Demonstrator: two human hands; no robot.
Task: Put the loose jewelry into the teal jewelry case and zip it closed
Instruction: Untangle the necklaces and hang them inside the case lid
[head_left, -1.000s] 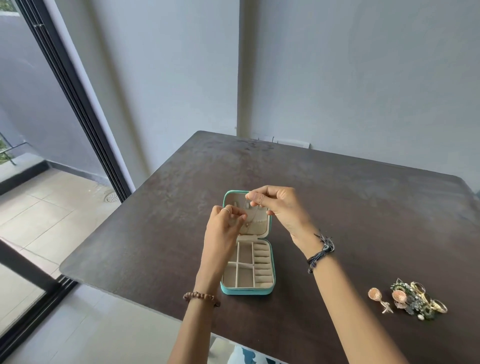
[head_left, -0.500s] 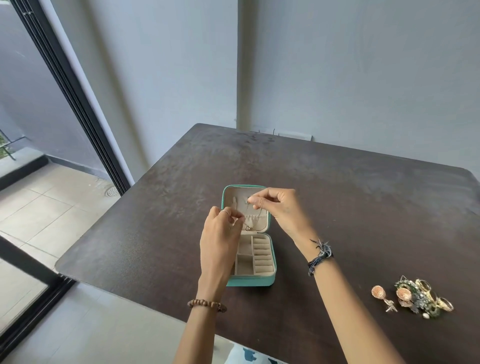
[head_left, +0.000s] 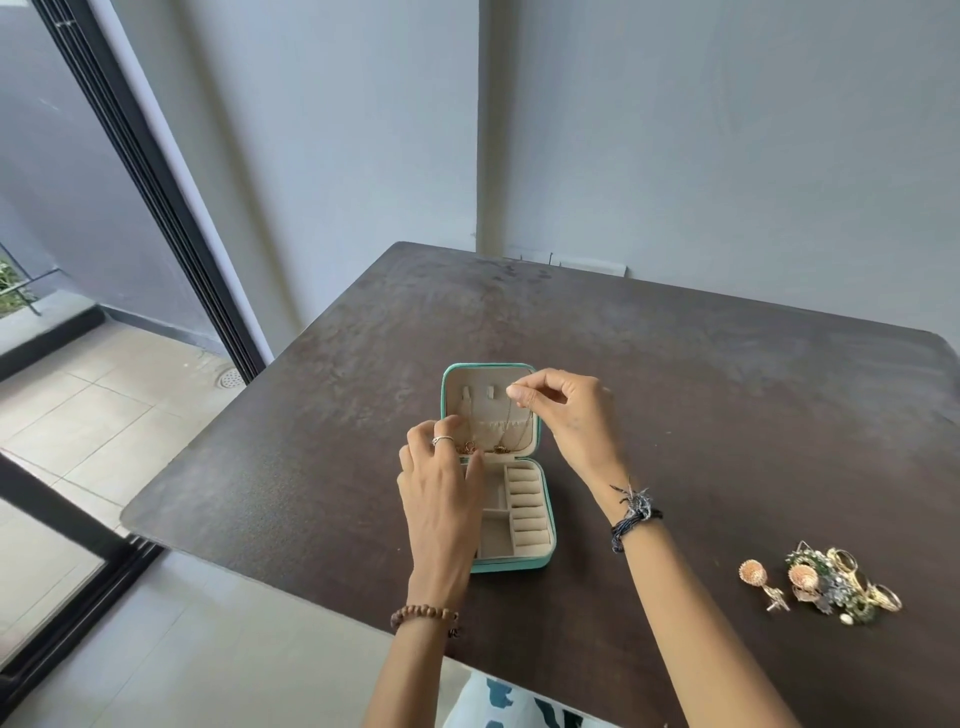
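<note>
The teal jewelry case (head_left: 546, 558) lies open on the dark table (head_left: 701, 405), its beige lid upright at the back and its divided tray toward me. My right hand (head_left: 563, 415) pinches the top of a thin gold necklace chain (head_left: 511, 426) against the lid's upper right. The chain hangs down across the lid pocket. My left hand (head_left: 441, 499) covers the tray's left side, with its fingertips at the pendants (head_left: 470, 447) at the lid's bottom edge. Whether it holds them I cannot tell.
A heap of loose jewelry (head_left: 831, 579), with rings, shell earrings and a green piece, lies on the table at the right near the front edge. The table's left edge drops to a tiled floor by a dark sliding-door frame (head_left: 156, 208). A grey wall stands behind.
My left hand has dropped from the lid down to its bottom edge. My right hand has shifted slightly right along the lid's top, still pinching the chain. The camera tilted up a little.
</note>
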